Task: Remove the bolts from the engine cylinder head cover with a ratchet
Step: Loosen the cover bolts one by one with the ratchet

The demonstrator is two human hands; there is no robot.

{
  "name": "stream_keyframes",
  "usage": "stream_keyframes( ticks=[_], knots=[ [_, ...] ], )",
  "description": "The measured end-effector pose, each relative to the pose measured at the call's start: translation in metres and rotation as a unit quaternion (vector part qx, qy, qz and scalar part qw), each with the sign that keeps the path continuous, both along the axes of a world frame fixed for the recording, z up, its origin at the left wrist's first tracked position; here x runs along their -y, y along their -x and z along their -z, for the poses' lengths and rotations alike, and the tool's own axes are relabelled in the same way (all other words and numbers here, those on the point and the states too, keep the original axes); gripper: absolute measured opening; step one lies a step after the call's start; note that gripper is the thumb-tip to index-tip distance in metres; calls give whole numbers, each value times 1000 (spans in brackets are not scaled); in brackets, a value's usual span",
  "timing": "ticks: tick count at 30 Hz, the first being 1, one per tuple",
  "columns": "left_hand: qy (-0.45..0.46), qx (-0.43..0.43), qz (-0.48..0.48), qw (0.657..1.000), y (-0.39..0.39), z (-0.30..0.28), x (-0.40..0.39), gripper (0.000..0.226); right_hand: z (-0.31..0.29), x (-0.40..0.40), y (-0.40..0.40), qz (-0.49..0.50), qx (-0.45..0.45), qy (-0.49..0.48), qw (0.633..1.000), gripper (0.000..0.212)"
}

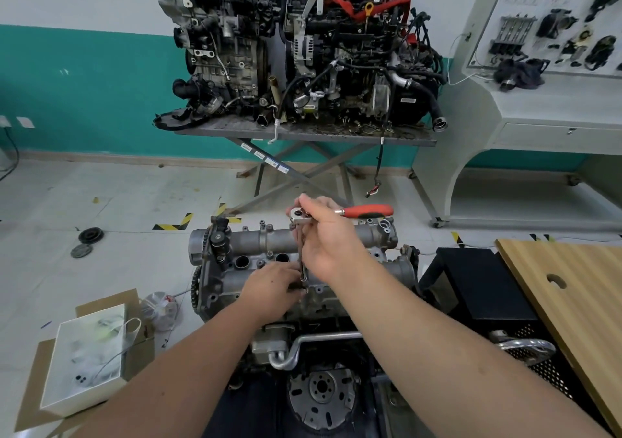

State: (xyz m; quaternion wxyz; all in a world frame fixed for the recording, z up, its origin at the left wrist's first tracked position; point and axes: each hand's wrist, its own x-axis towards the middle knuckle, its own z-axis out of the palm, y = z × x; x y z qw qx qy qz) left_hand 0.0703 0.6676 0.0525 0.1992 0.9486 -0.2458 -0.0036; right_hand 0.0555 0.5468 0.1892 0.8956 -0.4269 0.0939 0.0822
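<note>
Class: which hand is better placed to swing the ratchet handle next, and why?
Right. The right hand already grips the ratchet at its head, nearest the red handle; the left hand is low, steadying the extension's tip at the cover.

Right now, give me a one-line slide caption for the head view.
Right hand steadies the ratchet head while left hand guides its extension onto a cylinder head cover bolt.
</note>
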Motion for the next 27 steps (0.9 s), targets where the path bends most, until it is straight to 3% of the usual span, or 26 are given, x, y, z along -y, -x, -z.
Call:
stream_keyframes(
  ticks=[2, 4, 5, 7, 9, 11, 14, 17, 20, 24, 27],
  knots=[
    [7, 5, 2, 1000, 0, 1, 0, 20, 12, 3, 4, 37, 65, 104, 992, 22],
    [19, 15, 8, 1000, -2, 3, -1, 17, 20, 6, 11, 60, 181, 306, 933, 21],
    [26, 22, 11, 999, -1, 2, -1, 16, 25, 9, 13, 89, 266, 390, 877, 26],
    [36, 69, 16, 997, 0, 4, -1, 24, 33, 15, 8, 141, 437, 533, 710, 34],
    [24, 80, 14, 996, 1, 4, -1, 45, 32, 15, 6, 154, 509, 633, 563, 38],
    [52, 87, 18, 995, 5, 0, 0, 41, 25, 11, 7, 118, 510, 691, 498, 41],
    [95, 69, 20, 993, 4, -3, 3, 32, 13, 8, 11, 36, 484, 743, 461, 40],
    [-10, -6, -41, 999, 3, -4, 2, 51, 2, 11, 13, -20, 472, 766, 436, 49],
    [-13, -25, -43, 999, 3, -4, 2, 59, -5, 19, 12, -62, 475, 778, 407, 53],
    [-13, -13, -22, 1000, 4, -5, 2, 27, -9, 28, 5, -87, 468, 786, 395, 49],
    [-13, -1, -10, 1000, 4, -5, 2, 16, -13, 29, 1, -102, 456, 792, 393, 42]
  ],
)
